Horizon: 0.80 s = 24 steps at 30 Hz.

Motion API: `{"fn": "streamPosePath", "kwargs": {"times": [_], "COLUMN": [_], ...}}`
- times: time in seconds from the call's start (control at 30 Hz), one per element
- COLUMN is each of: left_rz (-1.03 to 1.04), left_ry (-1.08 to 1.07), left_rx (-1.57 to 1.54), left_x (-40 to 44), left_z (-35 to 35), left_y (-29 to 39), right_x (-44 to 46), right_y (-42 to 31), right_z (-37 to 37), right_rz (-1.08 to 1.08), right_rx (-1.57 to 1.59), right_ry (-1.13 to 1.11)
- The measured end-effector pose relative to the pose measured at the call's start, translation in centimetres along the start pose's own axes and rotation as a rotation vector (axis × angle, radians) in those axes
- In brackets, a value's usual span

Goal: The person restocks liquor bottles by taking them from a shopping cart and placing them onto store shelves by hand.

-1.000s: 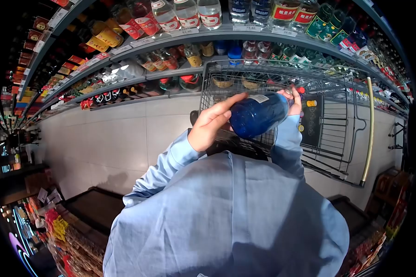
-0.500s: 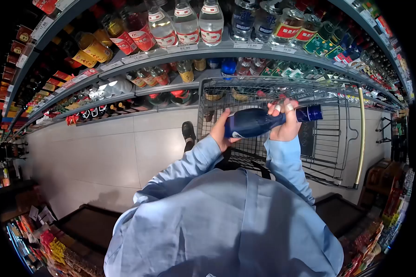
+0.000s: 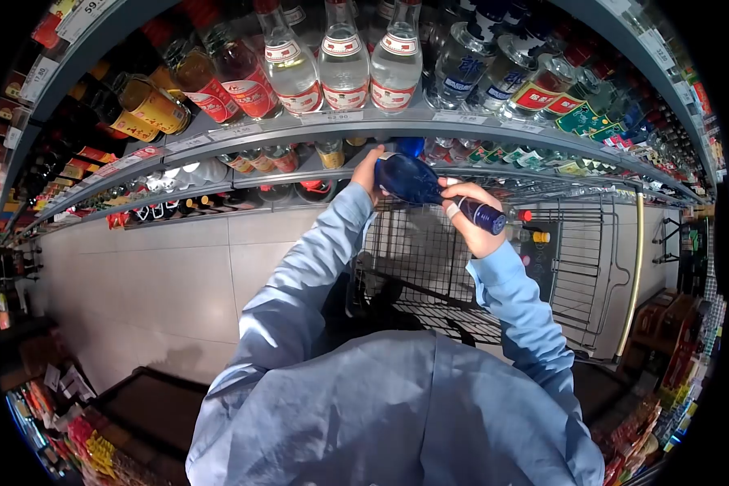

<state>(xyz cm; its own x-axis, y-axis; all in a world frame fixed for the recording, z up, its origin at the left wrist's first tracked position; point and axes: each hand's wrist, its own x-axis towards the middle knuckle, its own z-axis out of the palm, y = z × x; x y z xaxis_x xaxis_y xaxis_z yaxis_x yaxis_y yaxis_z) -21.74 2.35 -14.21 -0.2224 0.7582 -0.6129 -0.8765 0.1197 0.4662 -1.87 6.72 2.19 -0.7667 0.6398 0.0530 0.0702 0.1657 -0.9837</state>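
Holding blue btl (image 3: pixel 409 178) nearer shelf (image 3: pixel 397 127) vs b4

Blue bottle (image 3: pixel 409 178), capped and aslant

Its glossy dark-blue body is broad beside the left hand (image 3: pixel 368 172), which holds the base end, and narrows towards the right hand (image 3: pixel 471 215), whose fingers wrap the neck. The dark cap (image 3: pixel 492 219), bearing pale markings, juts just past the right hand, nearer the wearer than the base.
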Motion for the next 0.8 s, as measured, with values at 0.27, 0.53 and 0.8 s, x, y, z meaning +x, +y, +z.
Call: {"fn": "streamPosePath", "kwargs": {"times": [0.27,0.53,0.8], "left_rz": [0.047,0.076,0.000], "left_ry": [0.359,0.450,0.364], "left_rx": [-0.169,0.093,0.443], "left_x": [6.1,8.9,9.5], "left_z": [0.5,-1.3,-4.9], "left_y": [1.3,3.7,3.1], "right_x": [4.4,6.7,10.0], "right_y": [2.7,6.8,10.5], "right_z": [1.7,2.7,3.7], "right_rz": [-0.213,-0.252,-0.290], "right_rx": [-0.247,-0.311,-0.359], "right_ry": [-0.041,-0.066,-0.180]}}
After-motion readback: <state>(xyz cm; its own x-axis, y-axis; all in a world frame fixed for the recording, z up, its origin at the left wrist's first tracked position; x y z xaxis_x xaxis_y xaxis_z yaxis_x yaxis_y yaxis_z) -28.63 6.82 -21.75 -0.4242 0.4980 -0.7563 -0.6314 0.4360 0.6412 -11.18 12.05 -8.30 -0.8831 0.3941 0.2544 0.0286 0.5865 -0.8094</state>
